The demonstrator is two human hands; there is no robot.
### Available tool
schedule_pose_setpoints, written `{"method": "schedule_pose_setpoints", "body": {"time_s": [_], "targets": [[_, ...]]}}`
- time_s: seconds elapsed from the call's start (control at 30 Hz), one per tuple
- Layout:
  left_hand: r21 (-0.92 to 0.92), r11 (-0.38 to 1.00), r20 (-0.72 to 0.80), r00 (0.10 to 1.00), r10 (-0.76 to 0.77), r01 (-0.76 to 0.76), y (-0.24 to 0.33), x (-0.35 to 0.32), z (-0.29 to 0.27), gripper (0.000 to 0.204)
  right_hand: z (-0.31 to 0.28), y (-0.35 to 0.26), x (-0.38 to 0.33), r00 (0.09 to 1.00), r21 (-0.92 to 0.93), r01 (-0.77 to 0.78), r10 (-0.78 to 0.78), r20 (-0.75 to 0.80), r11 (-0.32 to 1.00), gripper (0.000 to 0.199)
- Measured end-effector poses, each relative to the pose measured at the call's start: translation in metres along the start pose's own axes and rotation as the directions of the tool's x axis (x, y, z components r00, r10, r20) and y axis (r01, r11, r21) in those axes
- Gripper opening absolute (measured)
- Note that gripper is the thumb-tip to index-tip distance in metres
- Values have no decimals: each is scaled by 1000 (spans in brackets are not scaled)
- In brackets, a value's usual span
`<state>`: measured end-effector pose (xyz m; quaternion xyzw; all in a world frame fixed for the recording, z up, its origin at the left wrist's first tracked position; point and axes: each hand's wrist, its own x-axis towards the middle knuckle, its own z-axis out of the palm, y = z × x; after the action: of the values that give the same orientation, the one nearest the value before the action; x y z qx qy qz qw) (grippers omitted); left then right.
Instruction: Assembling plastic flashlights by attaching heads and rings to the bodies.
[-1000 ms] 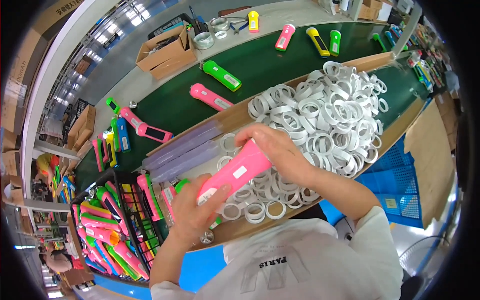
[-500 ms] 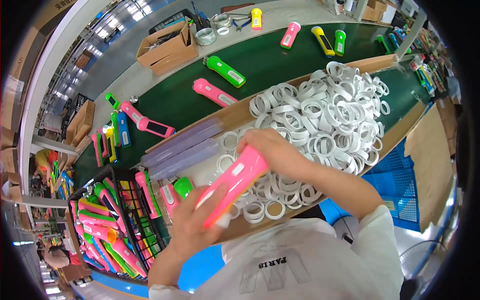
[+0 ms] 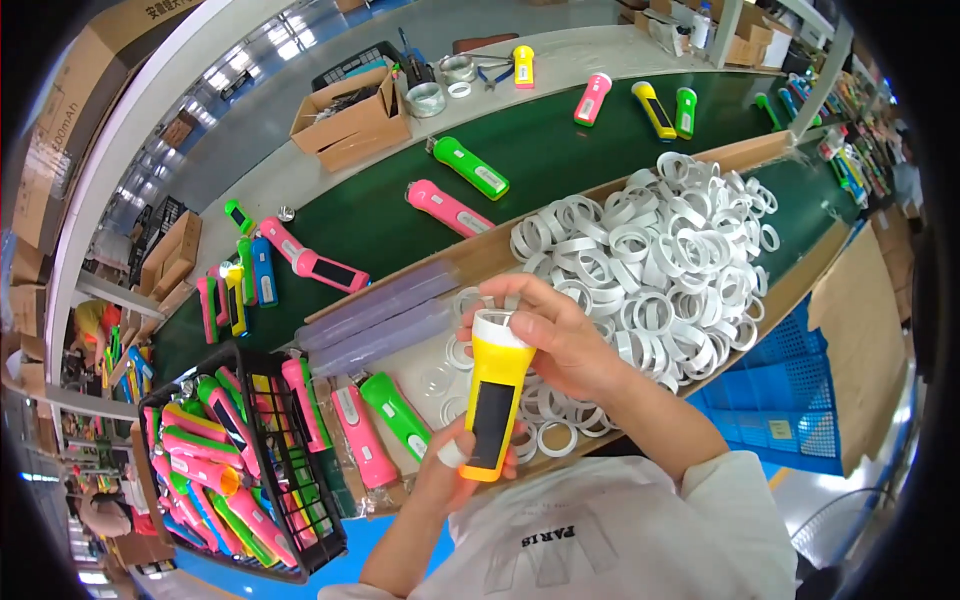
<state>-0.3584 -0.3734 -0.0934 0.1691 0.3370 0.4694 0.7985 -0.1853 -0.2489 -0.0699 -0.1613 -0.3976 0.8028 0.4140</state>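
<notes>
In front of my chest stands a yellow flashlight (image 3: 505,365) with a long dark panel on its face, its wide end pointing away from me. A white ring (image 3: 497,318) sits at that wide end. My left hand (image 3: 440,482) is closed round the narrow end, a white band on one finger. My right hand (image 3: 572,350) grips the wide end, fingers and thumb at the ring. Left of the hands, a pink flashlight (image 3: 362,440) and a green flashlight (image 3: 395,412) lie side by side. Many loose white rings (image 3: 640,270) are heaped beyond my right hand.
The rings lie in a long cardboard tray (image 3: 745,155) with clear plastic sleeves (image 3: 380,320). A black basket (image 3: 325,545) at left holds many coloured flashlights. Behind, more flashlights lie on a green belt (image 3: 555,150). An open cardboard box (image 3: 365,140) stands on the far ledge; a blue crate (image 3: 770,390) is at right.
The held flashlight showed a pink face with a yellow-orange edge and lay slanted; now a yellow face shows and it stands more upright. My right hand has shifted to its ringed end.
</notes>
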Motion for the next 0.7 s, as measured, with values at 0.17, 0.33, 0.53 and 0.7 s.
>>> {"method": "schedule_pose_setpoints", "body": {"time_s": [0.17, 0.33, 0.53, 0.7], "targets": [[910, 411, -130, 905, 406, -54, -15, -3, 17, 53, 14, 18, -12, 993, 113, 101, -94, -71, 988, 50], [395, 919, -28, 999, 20, -8, -25, -14, 30, 38, 8, 34, -20, 985, 324, 150, -168, 28, 934, 37], [-104, 969, 140, 968, -210, 226, -37, -25, 31, 41, 4, 53, -19, 950, 739, 83, -278, 144, 668, 27], [940, 269, 43, 855, 517, -209, -30, -2, 2, 36, 3, 47, -27, 948, 166, 312, -297, -111, 935, 23]]}}
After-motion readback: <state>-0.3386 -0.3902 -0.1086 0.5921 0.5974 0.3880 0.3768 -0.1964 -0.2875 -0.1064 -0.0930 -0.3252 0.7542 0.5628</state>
